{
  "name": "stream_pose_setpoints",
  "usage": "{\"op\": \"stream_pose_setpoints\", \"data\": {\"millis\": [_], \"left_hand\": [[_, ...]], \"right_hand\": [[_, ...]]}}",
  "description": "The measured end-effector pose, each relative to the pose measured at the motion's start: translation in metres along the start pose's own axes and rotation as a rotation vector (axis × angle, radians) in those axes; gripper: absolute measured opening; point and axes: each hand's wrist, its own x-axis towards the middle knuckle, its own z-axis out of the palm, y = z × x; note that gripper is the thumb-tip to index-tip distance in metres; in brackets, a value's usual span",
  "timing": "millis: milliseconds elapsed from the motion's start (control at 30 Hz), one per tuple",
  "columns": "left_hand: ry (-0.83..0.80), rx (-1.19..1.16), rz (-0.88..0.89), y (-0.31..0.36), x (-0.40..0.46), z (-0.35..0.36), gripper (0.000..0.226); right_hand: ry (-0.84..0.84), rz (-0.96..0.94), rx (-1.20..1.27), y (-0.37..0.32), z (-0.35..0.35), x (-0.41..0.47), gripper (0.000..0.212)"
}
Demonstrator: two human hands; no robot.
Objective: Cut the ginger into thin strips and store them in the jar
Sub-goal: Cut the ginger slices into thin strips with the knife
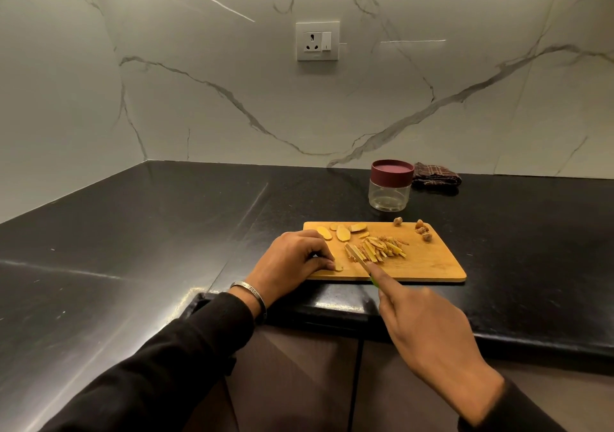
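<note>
Ginger strips (382, 251) lie in a loose pile on the middle of the wooden cutting board (428, 265). Behind the pile, some flat ginger slices (342, 232) rest near the far left edge of the board, and a few brown trimmed pieces (422, 229) sit at the far right corner. One more slice (338, 268) is under the fingertips of the left hand (292, 265), which has the fingers curled and presses this slice on the board. The right hand (422, 328) grips a knife (357, 258) with a green handle, the forefinger straight along the back of the blade; the blade touches the left side of the pile. The jar (390, 185), clear with a dark red lid on it, stands on the black table (166, 232) just behind the board. A checked cloth (435, 174) lies beside the jar, against the marble wall (199, 82).
</note>
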Motion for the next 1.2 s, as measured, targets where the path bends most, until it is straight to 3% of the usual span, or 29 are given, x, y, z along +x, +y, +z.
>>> {"op": "stream_pose_setpoints", "data": {"millis": [500, 767, 1000, 1200], "left_hand": [[0.012, 0.064, 0.042, 0.005, -0.001, -0.003, 0.011], [0.016, 0.061, 0.031, 0.006, -0.001, -0.004, 0.012], [0.014, 0.053, 0.017, 0.004, -0.001, -0.003, 0.009], [-0.006, 0.072, 0.019, 0.003, -0.001, -0.002, 0.013]], "right_hand": [[-0.072, -0.077, 0.103, -0.018, 0.01, 0.021, 0.053], [-0.094, -0.063, 0.051, -0.023, 0.014, 0.025, 0.055], [-0.105, -0.045, 0.039, -0.014, 0.009, -0.024, 0.058], [-0.179, 0.011, -0.111, -0.011, -0.003, -0.035, 0.062]]}}
